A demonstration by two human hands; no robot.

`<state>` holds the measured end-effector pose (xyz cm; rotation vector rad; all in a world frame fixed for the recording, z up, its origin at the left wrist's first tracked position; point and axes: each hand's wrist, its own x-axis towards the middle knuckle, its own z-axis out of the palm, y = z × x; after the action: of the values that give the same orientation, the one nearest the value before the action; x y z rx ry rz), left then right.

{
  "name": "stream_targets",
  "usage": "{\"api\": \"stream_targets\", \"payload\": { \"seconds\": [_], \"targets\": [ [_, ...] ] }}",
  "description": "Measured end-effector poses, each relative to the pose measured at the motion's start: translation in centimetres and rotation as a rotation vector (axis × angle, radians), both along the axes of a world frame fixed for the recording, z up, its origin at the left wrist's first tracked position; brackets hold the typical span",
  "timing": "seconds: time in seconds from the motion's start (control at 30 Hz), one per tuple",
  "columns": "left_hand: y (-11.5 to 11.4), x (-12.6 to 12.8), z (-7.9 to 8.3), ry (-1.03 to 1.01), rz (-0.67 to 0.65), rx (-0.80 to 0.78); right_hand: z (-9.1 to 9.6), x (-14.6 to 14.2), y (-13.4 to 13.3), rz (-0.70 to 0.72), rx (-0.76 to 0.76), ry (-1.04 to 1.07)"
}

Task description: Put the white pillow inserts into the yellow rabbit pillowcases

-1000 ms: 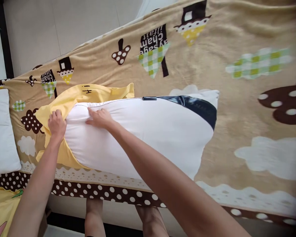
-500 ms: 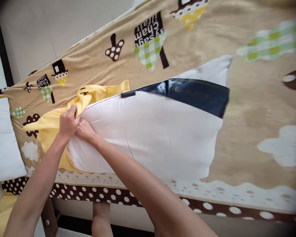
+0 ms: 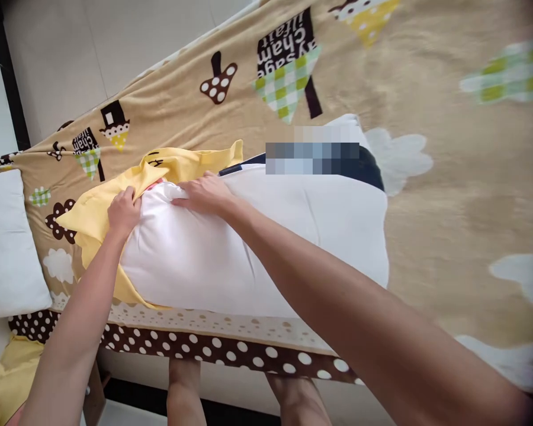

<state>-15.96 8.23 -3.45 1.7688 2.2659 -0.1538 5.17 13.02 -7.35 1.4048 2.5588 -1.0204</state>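
A long white pillow (image 3: 195, 254) with a dark band (image 3: 373, 168) along its far right edge lies on the bed. Its left end is inside a yellow pillowcase (image 3: 93, 207), bunched up around it. My left hand (image 3: 124, 210) is closed on the pillowcase's edge, where the case meets the pillow. Further right, my right hand (image 3: 206, 194) lies over the pillow's upper edge, its thumb and fingers gripping the white fabric. The fingertips of that hand are partly hidden. A small dark label (image 3: 230, 170) shows just beyond it.
Under everything is a tan patterned bedsheet (image 3: 435, 236) with a brown dotted border (image 3: 213, 349) at the near edge. Another white pillow (image 3: 11, 248) rests at the left end. Yellow fabric (image 3: 9, 378) lies at lower left. Pale floor (image 3: 62, 53) shows beyond the bed.
My right hand has moved right, away from my left hand, along the pillow's upper edge. The pillow's right end has shifted left. My left hand stays at the pillowcase.
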Motion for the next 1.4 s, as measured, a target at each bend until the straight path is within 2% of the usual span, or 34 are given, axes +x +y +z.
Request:
{"api": "stream_targets", "payload": {
  "seconds": [0.07, 0.13, 0.2, 0.3, 0.4, 0.47, 0.53, 0.67, 0.73, 0.8, 0.87, 0.93, 1.0, 1.03, 1.1, 1.17, 1.2, 1.27, 1.3, 1.33, 1.4],
  "targets": [
    [1.7, 1.0, -0.1, 0.001, 0.093, -0.021, 1.1, -1.3, -0.9, 0.045, -0.005, 0.022],
    [2.8, 2.7, 0.2, -0.079, 0.088, 0.040, 2.2, -2.3, -2.0, 0.110, 0.018, 0.061],
    [2.8, 4.6, 0.7, -0.199, -0.016, 0.154, 2.7, -3.1, -2.9, 0.175, 0.064, 0.100],
    [0.6, 6.1, 1.0, -0.302, -0.171, 0.260, 1.7, -3.9, -3.1, 0.178, 0.152, 0.134],
    [-2.9, 4.3, 0.1, -0.219, -0.250, 0.220, -0.3, -3.9, -2.8, 0.062, 0.196, 0.127],
    [-4.9, 2.3, -0.6, -0.074, -0.207, 0.194, -0.8, -3.4, -2.9, 0.009, 0.225, 0.130],
    [-6.2, 0.6, -0.9, 0.041, -0.149, 0.197, -0.5, -2.3, -3.5, 0.034, 0.274, 0.160],
    [-6.2, -0.4, -0.9, 0.044, -0.144, 0.182, 0.2, 2.2, -5.2, 0.100, 0.374, 0.246],
    [-5.1, -0.3, -1.0, 0.016, -0.050, 0.183, -0.2, 4.6, -6.1, 0.067, 0.387, 0.270],
    [-4.3, -0.1, -1.1, -0.014, 0.052, 0.178, -0.7, 6.1, -7.7, -0.018, 0.386, 0.249],
    [-4.7, 0.4, -0.9, -0.039, 0.052, 0.178, -1.0, 6.0, -10.5, -0.152, 0.398, 0.199],
    [-7.3, 1.4, -0.3, -0.027, -0.002, 0.215, -0.6, 4.6, -14.6, -0.183, 0.407, 0.205],
    [-12.1, 2.5, 0.2, 0.019, 0.006, 0.285, 0.0, 2.8, -19.3, -0.049, 0.397, 0.270],
    [-15.0, 3.1, 0.3, 0.040, 0.059, 0.317, 0.1, 2.0, -21.5, 0.039, 0.388, 0.290],
    [-20.7, 4.0, -0.1, 0.086, 0.304, 0.392, -0.1, 0.8, -24.9, 0.133, 0.387, 0.266],
    [-25.2, 4.9, -1.0, 0.015, 0.607, 0.384, -1.0, 0.5, -26.4, 0.131, 0.412, 0.221],
    [-26.6, 5.4, -1.7, -0.066, 0.760, 0.352, -1.6, 0.5, -26.3, 0.134, 0.430, 0.216],
    [-27.8, 6.3, -2.9, -0.234, 1.007, 0.290, -2.8, 0.6, -25.3, 0.175, 0.481, 0.244],
    [-27.8, 6.7, -3.4, -0.281, 1.083, 0.283, -3.3, 0.7, -24.4, 0.205, 0.513, 0.269],
    [-27.5, 7.0, -3.9, -0.295, 1.122, 0.293, -3.6, 0.7, -23.5, 0.232, 0.543, 0.298],
    [-26.8, 7.4, -4.3, -0.283, 1.106, 0.344, -3.7, 0.6, -21.8, 0.261, 0.573, 0.363]
  ]
}}
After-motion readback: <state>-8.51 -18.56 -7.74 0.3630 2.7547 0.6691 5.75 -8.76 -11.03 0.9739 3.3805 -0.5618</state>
